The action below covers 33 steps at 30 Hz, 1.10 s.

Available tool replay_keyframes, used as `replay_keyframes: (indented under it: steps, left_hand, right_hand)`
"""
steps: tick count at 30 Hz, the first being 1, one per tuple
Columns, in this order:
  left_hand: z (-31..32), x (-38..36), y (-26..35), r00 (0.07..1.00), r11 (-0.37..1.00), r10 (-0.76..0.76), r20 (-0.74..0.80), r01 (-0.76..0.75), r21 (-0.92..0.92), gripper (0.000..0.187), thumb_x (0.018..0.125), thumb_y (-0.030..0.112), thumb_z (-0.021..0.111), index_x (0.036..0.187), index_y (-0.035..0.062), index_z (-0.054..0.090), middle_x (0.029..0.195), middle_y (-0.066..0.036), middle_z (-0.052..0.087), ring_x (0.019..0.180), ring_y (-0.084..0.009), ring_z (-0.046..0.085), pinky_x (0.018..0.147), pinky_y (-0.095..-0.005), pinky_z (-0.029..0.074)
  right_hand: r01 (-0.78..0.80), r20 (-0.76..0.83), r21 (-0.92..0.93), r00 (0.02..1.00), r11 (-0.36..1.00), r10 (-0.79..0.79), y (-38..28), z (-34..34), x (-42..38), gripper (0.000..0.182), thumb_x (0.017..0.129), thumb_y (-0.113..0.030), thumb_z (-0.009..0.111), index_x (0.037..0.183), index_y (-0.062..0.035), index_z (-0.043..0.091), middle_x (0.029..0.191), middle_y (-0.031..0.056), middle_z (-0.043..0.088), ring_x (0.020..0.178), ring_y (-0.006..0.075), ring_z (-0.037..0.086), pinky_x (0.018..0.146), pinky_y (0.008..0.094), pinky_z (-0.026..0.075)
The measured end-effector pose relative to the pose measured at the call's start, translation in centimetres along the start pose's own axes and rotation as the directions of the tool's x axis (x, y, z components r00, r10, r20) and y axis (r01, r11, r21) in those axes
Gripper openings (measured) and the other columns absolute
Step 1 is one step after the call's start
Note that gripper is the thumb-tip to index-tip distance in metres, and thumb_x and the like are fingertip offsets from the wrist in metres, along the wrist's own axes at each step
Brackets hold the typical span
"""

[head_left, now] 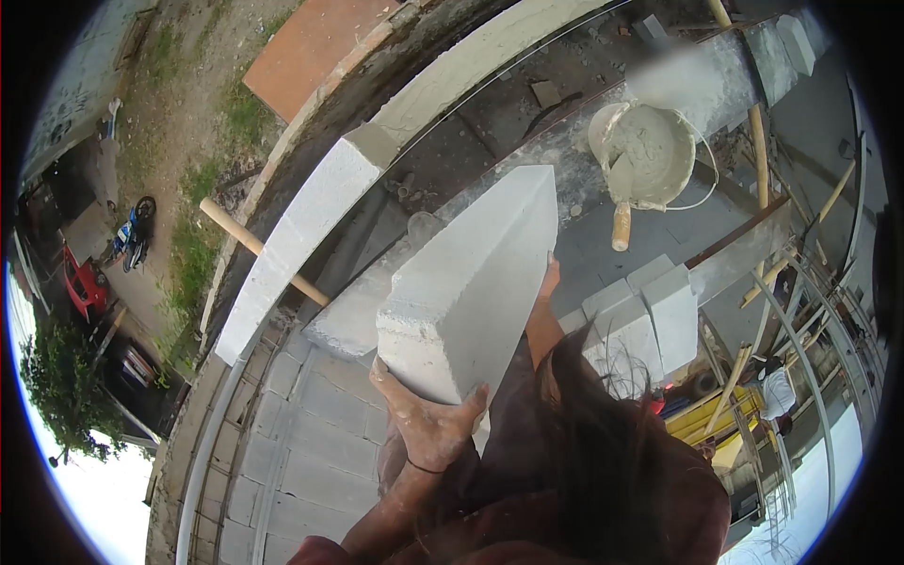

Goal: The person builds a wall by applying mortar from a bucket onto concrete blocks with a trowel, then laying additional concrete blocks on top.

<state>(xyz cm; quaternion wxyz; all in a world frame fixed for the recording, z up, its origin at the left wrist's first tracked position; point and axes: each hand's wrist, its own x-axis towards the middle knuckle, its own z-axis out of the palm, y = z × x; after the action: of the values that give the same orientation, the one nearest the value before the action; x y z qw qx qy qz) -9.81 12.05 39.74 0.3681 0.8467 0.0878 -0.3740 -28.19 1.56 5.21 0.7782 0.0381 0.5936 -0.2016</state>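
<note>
A large white lightweight concrete block (471, 273) is held up in front of my body, tilted, between both hands. My left hand (428, 419) is wrapped round its lower near end, thumb on one side and fingers on the other. At the far end, my right hand (548, 282) presses against the block's right side; most of it is hidden behind the block and hair. Beyond the block lies a wall with a white block (301, 235) on it and grey mortar (452, 66) spread along its top.
A bucket (690, 160) of mortar stands on a plank at upper right, a trowel (621, 226) leaning in it. More white blocks (645, 315) are stacked at right. A wooden pole (250, 240) sticks out under the wall. Ground with a motorcycle (134, 234) lies far below at left.
</note>
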Motion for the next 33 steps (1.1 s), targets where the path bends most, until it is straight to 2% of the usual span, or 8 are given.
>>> replay_keyframes:
  steps: [4, 6, 8, 15, 19, 21, 26, 33]
  left_hand:
    - [-2.0, -1.2, -0.5, 0.986, 0.984, -0.141, -0.085, 0.130, -0.125, 0.112, 0.067, 0.025, 0.093, 0.145, -0.0110, 0.021, 0.133, -0.023, 0.040, 0.123, -0.0346, 0.046, 0.106, -0.0494, 0.039]
    - [-4.7, -1.9, -0.5, 0.916, 0.829, -0.396, -0.057, 0.330, -0.452, 0.102, 0.070, 0.019, 0.087, 0.145, -0.0101, 0.024, 0.131, -0.023, 0.044, 0.123, -0.0331, 0.047, 0.108, -0.0472, 0.039]
    - [-8.3, -3.1, -1.4, 0.901, 0.772, -0.431, -0.039, 0.346, -0.533, 0.095, 0.071, 0.018, 0.083, 0.144, -0.0093, 0.027, 0.130, -0.022, 0.047, 0.123, -0.0322, 0.049, 0.108, -0.0465, 0.040]
    - [-19.0, -11.3, -5.3, 0.853, 0.530, -0.517, 0.073, 0.386, -0.755, 0.087, 0.071, 0.023, 0.072, 0.145, -0.0059, 0.038, 0.133, -0.021, 0.055, 0.120, -0.0346, 0.058, 0.103, -0.0467, 0.047]
    - [-20.2, -12.9, -8.0, 0.848, 0.410, -0.526, 0.056, 0.311, -0.857, 0.091, 0.071, 0.026, 0.073, 0.148, -0.0064, 0.037, 0.135, -0.023, 0.055, 0.120, -0.0378, 0.060, 0.100, -0.0479, 0.051]
    - [-19.5, -11.3, -7.8, 0.873, 0.285, -0.481, 0.082, 0.245, -0.927, 0.089, 0.074, 0.028, 0.072, 0.148, -0.0063, 0.036, 0.136, -0.024, 0.055, 0.121, -0.0395, 0.061, 0.101, -0.0500, 0.053]
    - [-16.5, -1.2, 0.2, 0.964, 0.231, -0.253, 0.084, 0.145, -0.962, 0.078, 0.088, 0.033, 0.066, 0.153, 0.0006, 0.037, 0.146, -0.020, 0.053, 0.132, -0.0369, 0.056, 0.109, -0.0508, 0.048]
    - [-10.4, 19.9, 6.6, 0.915, 0.024, -0.146, 0.376, 0.384, -0.923, 0.067, 0.087, 0.040, 0.069, 0.143, 0.0086, 0.052, 0.133, -0.014, 0.062, 0.121, -0.0335, 0.062, 0.103, -0.0532, 0.049]
  right_hand:
    - [-0.071, -0.012, -0.160, 0.997, 0.985, 0.070, -2.2, 1.3, -3.0, 0.061, 0.095, -0.044, 0.052, 0.139, -0.0022, 0.055, 0.131, 0.0208, 0.063, 0.116, 0.0394, 0.064, 0.102, 0.0510, 0.052]
    - [-0.081, -0.013, -0.200, 0.997, 0.976, 0.080, -3.3, 3.3, -5.9, 0.063, 0.093, -0.043, 0.056, 0.141, -0.0024, 0.053, 0.132, 0.0209, 0.063, 0.118, 0.0399, 0.063, 0.103, 0.0520, 0.050]
    - [-0.179, -0.129, -0.264, 0.980, 0.948, 0.150, -4.0, 6.8, -10.0, 0.067, 0.088, -0.040, 0.064, 0.142, -0.0023, 0.051, 0.133, 0.0203, 0.062, 0.121, 0.0404, 0.062, 0.105, 0.0537, 0.049]
    - [-0.067, -0.002, -0.369, 0.997, 0.927, 0.071, -4.6, 11.1, -18.1, 0.070, 0.088, -0.031, 0.065, 0.150, -0.0050, 0.043, 0.145, 0.0196, 0.052, 0.130, 0.0403, 0.055, 0.112, 0.0567, 0.042]
    - [-0.004, 0.047, -0.507, 0.998, 0.862, 0.033, -5.9, 21.4, -21.4, 0.057, 0.087, -0.028, 0.067, 0.136, -0.0025, 0.052, 0.128, 0.0167, 0.061, 0.119, 0.0346, 0.061, 0.104, 0.0509, 0.048]
    - [0.180, 0.173, -0.610, 0.981, 0.771, -0.092, -6.1, 28.2, -22.0, 0.045, 0.086, -0.030, 0.071, 0.121, -0.0032, 0.062, 0.111, 0.0115, 0.068, 0.104, 0.0277, 0.067, 0.094, 0.0444, 0.053]
    - [0.226, 0.206, -0.779, 0.973, 0.585, -0.100, -8.4, 42.3, -14.3, 0.081, 0.077, -0.038, 0.075, 0.143, 0.0001, 0.047, 0.132, 0.0179, 0.055, 0.125, 0.0321, 0.052, 0.104, 0.0525, 0.040]
    - [0.184, 0.118, -0.944, 0.964, 0.276, -0.238, -15.4, 56.0, -3.4, 0.101, 0.073, -0.054, 0.076, 0.154, -0.0112, 0.035, 0.152, 0.0171, 0.042, 0.136, 0.0388, 0.043, 0.111, 0.0665, 0.025]
